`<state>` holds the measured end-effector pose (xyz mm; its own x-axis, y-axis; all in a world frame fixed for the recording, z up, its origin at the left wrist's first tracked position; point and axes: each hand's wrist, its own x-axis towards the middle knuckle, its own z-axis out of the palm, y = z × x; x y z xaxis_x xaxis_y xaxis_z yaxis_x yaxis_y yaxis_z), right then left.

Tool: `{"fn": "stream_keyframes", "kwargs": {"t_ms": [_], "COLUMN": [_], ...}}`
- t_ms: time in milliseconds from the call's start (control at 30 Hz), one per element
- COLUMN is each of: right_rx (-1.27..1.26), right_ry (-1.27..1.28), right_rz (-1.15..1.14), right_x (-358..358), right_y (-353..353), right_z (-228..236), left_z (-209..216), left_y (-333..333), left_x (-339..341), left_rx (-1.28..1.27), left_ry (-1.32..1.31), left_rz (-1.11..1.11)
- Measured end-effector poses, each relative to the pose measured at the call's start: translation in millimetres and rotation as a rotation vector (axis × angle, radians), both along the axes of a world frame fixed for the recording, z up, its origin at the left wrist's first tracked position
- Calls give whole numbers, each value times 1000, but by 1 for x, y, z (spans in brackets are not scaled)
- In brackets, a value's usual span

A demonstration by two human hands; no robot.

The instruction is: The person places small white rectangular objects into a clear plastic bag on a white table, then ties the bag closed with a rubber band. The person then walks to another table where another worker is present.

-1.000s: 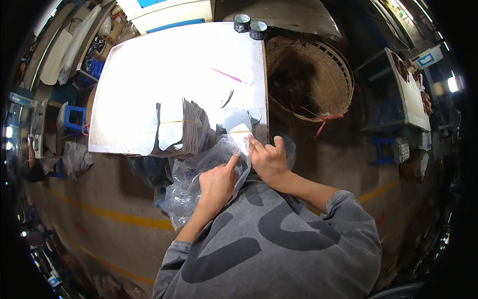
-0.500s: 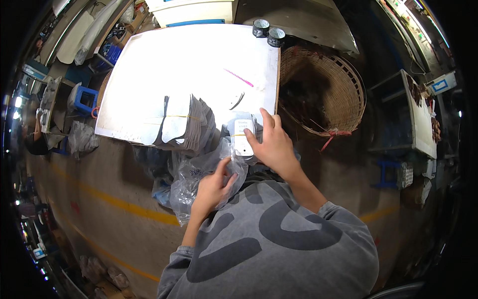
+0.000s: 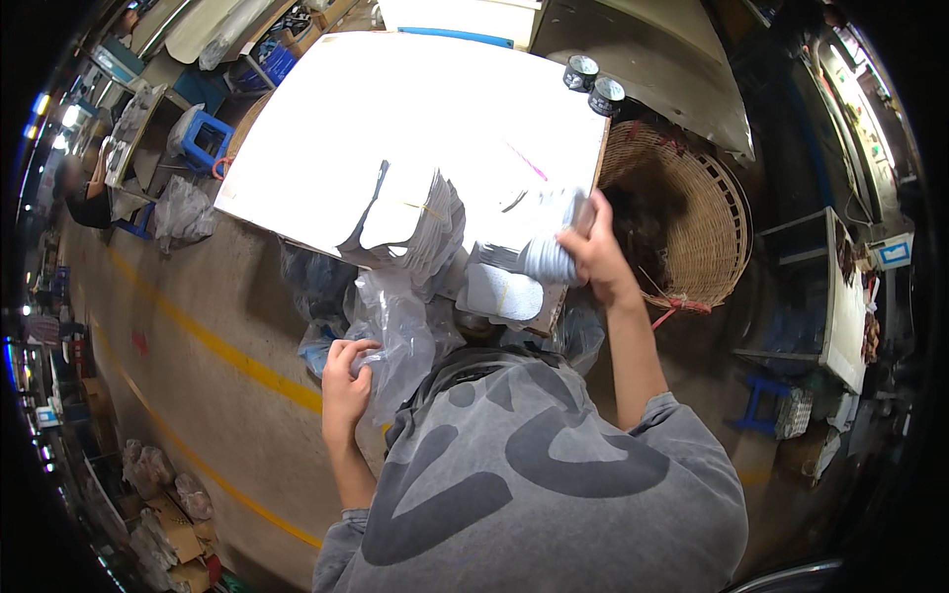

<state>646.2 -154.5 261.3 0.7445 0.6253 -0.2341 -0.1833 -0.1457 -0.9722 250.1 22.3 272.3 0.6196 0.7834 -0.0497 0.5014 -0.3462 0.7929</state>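
Note:
My right hand (image 3: 603, 262) grips a stack of thin grey-white pieces (image 3: 558, 239) at the table's near right corner; the stack is blurred by motion. Just below it, a bundle of rounded pale pieces (image 3: 504, 294) with a thin band lies at the front edge. Farther left stands a taller stack of similar flat pieces (image 3: 410, 217), also banded. My left hand (image 3: 348, 381) is lower, off the table, its fingers curled at the side of a clear plastic bag (image 3: 395, 326). That bag hangs in front of the table edge.
The white tabletop (image 3: 395, 99) carries a pink stick-like tool (image 3: 527, 162), a small dark curved item (image 3: 513, 202) and two black tape rolls (image 3: 606, 96). A wicker basket (image 3: 727, 237) stands right of the table. Blue stools (image 3: 206, 140) and bags sit on the floor.
My right hand has gone from the small banded bundle to gripping a stack at the table's right edge. My left hand has moved left, away from the bundle. The view has shifted.

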Motion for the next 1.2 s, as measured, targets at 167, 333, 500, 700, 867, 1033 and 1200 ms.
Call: {"fn": "stream_keyframes", "kwargs": {"t_ms": [167, 333, 500, 700, 867, 1033, 1200], "right_rx": [-339, -864, -871, -767, -837, -421, 137], "right_ry": [-656, -773, -817, -1171, -1181, -964, -220], "right_rz": [-71, 367, 140, 396, 384, 116, 220], "right_x": [67, 96, 68, 23, 7, 6, -15], "right_y": [32, 73, 63, 68, 68, 49, 32], "right_z": [-19, -80, -99, -81, -84, -44, 47], "left_z": [3, 5, 4, -4, -3, 12, 34], "left_y": [-1, -2, -5, 5, 15, 12, 10], "left_x": [-16, -27, -40, -55, -60, -53, -46], "left_rx": [60, 27, 25, 174, 175, 232, 228], "left_ry": [80, 97, 82, 99, 77, 60, 257], "left_rz": [48, 89, 148, 214, 196, 164, 158]}}
